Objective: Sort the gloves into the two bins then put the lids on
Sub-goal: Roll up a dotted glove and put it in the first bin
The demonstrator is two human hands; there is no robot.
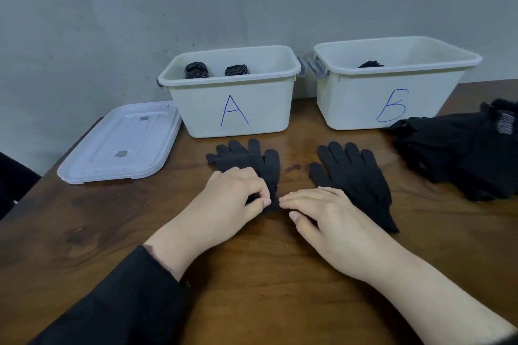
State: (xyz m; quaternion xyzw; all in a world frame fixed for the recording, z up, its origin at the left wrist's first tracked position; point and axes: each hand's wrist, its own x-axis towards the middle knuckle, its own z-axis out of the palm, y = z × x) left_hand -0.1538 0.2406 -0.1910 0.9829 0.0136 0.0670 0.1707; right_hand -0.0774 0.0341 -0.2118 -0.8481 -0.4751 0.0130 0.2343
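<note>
Gloves, two loose ones of plain black knit, lie flat on the wooden table (pixel 84 232) just in front of the bins, fingers pointing away from the person. The left glove (pixel 252 159) has its cuff pinched between thumb and curled fingers of the left hand (pixel 229 199), which wears a black sleeve (pixel 117 297). The right glove (pixel 356 176) lies palm-down with its cuff end partly under the right hand (pixel 322 213); that hand rests flat with fingers extended, their tips touching the left glove's cuff, grasping nothing. A strip of bare tabletop separates the two gloves. To the far right, at the table edge, sits one heap of black gloves (pixel 459 159), at least one showing a white-dotted grip surface; the count in the heap cannot be told. To the left, lids (pixel 120 143) of translucent white plastic, rectangular with rounded corners, lie stacked near the table's left edge; two appear there, though the count is uncertain. Farther back stand two open cream plastic bins against the grey wall. Bin A (pixel 232 109) holds two rolled dotted bundles; bin Б (pixel 386 98) holds a plain black item. The bins stand near each other, handles almost touching.
</note>
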